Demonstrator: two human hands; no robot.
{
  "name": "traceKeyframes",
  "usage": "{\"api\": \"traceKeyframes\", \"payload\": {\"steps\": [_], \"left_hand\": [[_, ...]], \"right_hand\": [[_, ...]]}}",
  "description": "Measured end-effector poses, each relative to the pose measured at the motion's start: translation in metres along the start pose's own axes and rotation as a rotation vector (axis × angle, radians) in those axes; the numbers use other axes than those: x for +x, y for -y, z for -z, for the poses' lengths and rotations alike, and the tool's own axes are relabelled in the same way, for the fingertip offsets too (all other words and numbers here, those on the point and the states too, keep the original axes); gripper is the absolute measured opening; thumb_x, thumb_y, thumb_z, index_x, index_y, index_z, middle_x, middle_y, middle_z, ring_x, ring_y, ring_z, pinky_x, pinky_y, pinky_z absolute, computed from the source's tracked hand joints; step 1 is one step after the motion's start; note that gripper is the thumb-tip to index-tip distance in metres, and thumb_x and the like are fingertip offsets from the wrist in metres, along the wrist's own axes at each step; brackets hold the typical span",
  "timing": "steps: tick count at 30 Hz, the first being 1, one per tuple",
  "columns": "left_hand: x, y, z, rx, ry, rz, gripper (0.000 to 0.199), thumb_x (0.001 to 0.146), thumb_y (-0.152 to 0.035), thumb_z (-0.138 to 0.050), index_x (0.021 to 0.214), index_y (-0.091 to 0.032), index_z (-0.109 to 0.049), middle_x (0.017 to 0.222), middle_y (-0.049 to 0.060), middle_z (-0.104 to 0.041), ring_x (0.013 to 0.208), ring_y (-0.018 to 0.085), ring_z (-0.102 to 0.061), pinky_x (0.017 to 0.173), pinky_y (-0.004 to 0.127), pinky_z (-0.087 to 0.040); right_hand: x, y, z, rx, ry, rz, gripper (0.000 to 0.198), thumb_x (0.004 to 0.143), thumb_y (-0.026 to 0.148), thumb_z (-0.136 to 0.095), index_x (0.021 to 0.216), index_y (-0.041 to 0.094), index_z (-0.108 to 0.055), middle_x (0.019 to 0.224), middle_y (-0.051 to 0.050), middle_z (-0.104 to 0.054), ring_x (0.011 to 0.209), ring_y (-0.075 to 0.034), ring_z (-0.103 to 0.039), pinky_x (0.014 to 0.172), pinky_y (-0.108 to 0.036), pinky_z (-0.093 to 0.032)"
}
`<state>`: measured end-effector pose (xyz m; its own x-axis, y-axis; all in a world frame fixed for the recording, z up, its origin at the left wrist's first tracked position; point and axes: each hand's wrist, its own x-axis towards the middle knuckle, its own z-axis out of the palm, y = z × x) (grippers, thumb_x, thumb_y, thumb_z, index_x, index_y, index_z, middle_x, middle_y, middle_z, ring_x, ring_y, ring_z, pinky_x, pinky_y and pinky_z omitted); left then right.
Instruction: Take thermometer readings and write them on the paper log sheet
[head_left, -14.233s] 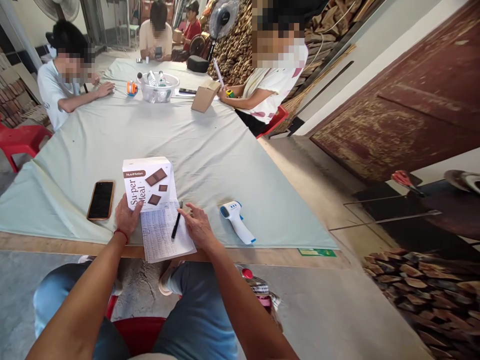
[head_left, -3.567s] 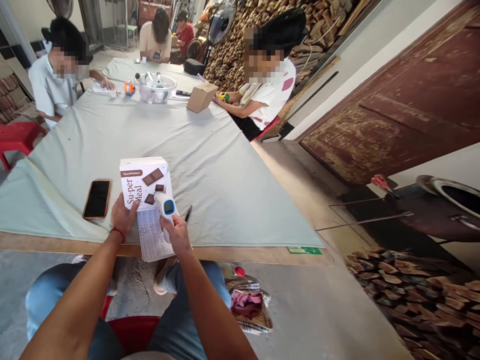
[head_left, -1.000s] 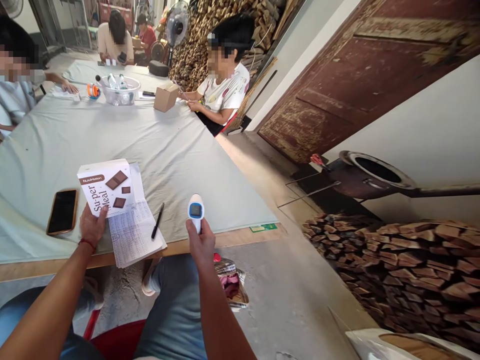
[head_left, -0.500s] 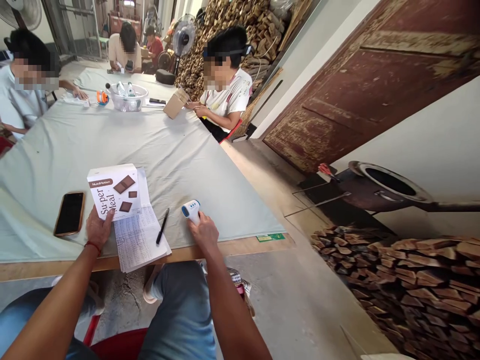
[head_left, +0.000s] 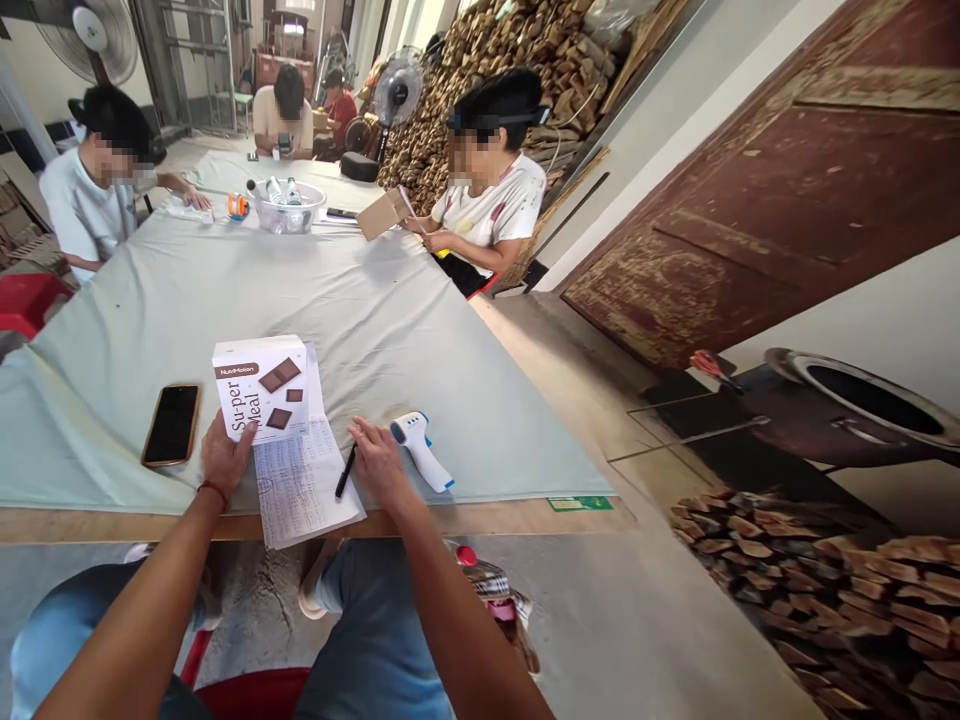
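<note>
My left hand (head_left: 225,455) grips the lower left of a white box (head_left: 262,390) printed "NutriMotion Su-per Meal" with brown squares, thumb on its front. The box is tilted up over handwritten paper sheets (head_left: 300,490). My right hand (head_left: 379,462) is over the top end of a black pen (head_left: 345,474), fingers stretched forward and a little apart. The pen lies slanted across the sheets' right edge, its upper end hidden by the fingers. Just right of that hand, a white and blue infrared thermometer (head_left: 424,452) lies on the cloth. A phone (head_left: 172,425) rests left of the box.
A pale cloth covers the table (head_left: 360,290); a green card (head_left: 580,504) is at its near right edge. Farther back stand a basin of bottles (head_left: 289,212) and an orange object (head_left: 238,206). Several people sit around; one holds a cardboard piece (head_left: 382,213). Firewood (head_left: 840,580) is stacked at right.
My right hand has let go of the thermometer, which now lies on the cloth, and moved left to the pen. My left hand keeps hold of the box. The view has shifted left.
</note>
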<state>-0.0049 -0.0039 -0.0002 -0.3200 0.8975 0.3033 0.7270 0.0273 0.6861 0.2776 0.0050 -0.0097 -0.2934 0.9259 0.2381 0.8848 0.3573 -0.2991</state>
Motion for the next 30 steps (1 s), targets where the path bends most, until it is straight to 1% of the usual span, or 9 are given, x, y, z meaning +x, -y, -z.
{"api": "traceKeyframes", "payload": {"steps": [5,13,15,17,19,22,24,26,30], "left_hand": [[-0.001,-0.001,0.0,0.0,0.002,0.016,0.052,0.087,-0.057,-0.05,0.121,-0.019,-0.059,0.113,0.013,-0.07,0.105,0.032,-0.065,0.089,0.045,-0.052],[-0.004,-0.007,0.003,-0.039,0.025,0.029,0.053,0.088,-0.055,-0.051,0.129,-0.021,-0.056,0.118,0.012,-0.069,0.108,0.032,-0.065,0.085,0.044,-0.053],[-0.004,-0.007,0.004,-0.043,0.018,0.023,0.052,0.088,-0.054,-0.051,0.128,-0.021,-0.056,0.118,0.012,-0.069,0.109,0.031,-0.065,0.087,0.044,-0.053],[-0.004,-0.007,0.003,-0.041,0.018,0.02,0.052,0.088,-0.054,-0.051,0.127,-0.021,-0.057,0.117,0.012,-0.07,0.108,0.031,-0.065,0.088,0.044,-0.053],[-0.003,-0.006,0.003,-0.03,0.019,0.027,0.052,0.087,-0.055,-0.052,0.126,-0.02,-0.057,0.116,0.013,-0.07,0.108,0.032,-0.065,0.087,0.045,-0.052],[-0.003,-0.003,0.001,-0.008,0.012,0.029,0.053,0.087,-0.055,-0.051,0.125,-0.019,-0.057,0.116,0.014,-0.069,0.108,0.034,-0.065,0.088,0.047,-0.051],[-0.003,-0.002,-0.001,-0.002,0.003,0.015,0.053,0.087,-0.055,-0.051,0.124,-0.019,-0.057,0.116,0.014,-0.069,0.106,0.033,-0.065,0.088,0.047,-0.051],[-0.003,-0.001,-0.001,-0.001,-0.001,-0.001,0.052,0.088,-0.056,-0.05,0.124,-0.019,-0.057,0.114,0.014,-0.069,0.104,0.032,-0.065,0.087,0.046,-0.051],[-0.003,0.0,-0.002,0.0,-0.002,-0.013,0.05,0.089,-0.057,-0.049,0.12,-0.019,-0.059,0.11,0.013,-0.07,0.102,0.032,-0.066,0.085,0.045,-0.051]], "right_hand": [[0.0,-0.003,-0.004,-0.122,0.108,0.048,0.04,0.09,0.008,-0.047,0.121,0.024,-0.068,0.126,-0.009,-0.065,0.115,-0.026,-0.052,0.094,-0.037,-0.039],[-0.008,-0.031,0.005,-0.051,0.087,0.068,0.028,0.087,0.008,-0.05,0.097,0.023,-0.072,0.103,-0.01,-0.067,0.098,-0.025,-0.057,0.084,-0.036,-0.043],[-0.011,-0.034,0.007,0.072,0.048,0.066,0.023,0.087,0.01,-0.05,0.095,0.022,-0.068,0.096,-0.01,-0.066,0.091,-0.025,-0.058,0.082,-0.036,-0.045],[-0.016,-0.033,0.008,0.269,-0.057,0.022,0.015,0.089,0.018,-0.05,0.094,0.021,-0.063,0.087,-0.008,-0.064,0.081,-0.023,-0.058,0.076,-0.036,-0.046],[-0.021,-0.024,0.006,0.501,-0.199,-0.075,0.011,0.089,0.029,-0.051,0.092,0.021,-0.059,0.079,-0.005,-0.061,0.071,-0.021,-0.056,0.068,-0.034,-0.047],[-0.024,-0.003,0.0,0.844,-0.357,-0.238,0.017,0.084,0.039,-0.056,0.085,0.022,-0.053,0.072,-0.001,-0.058,0.063,-0.017,-0.054,0.061,-0.03,-0.046],[-0.023,0.013,-0.006,1.035,-0.36,-0.294,0.016,0.082,0.038,-0.055,0.083,0.023,-0.054,0.069,0.001,-0.058,0.061,-0.015,-0.054,0.059,-0.029,-0.046],[-0.019,0.026,-0.011,1.156,-0.299,-0.315,0.016,0.079,0.037,-0.053,0.082,0.022,-0.058,0.066,0.001,-0.059,0.059,-0.015,-0.054,0.059,-0.029,-0.047],[-0.01,0.034,-0.02,1.197,-0.24,-0.36,0.017,0.07,0.036,-0.059,0.077,0.021,-0.062,0.066,0.001,-0.062,0.062,-0.015,-0.055,0.061,-0.029,-0.047]]}}
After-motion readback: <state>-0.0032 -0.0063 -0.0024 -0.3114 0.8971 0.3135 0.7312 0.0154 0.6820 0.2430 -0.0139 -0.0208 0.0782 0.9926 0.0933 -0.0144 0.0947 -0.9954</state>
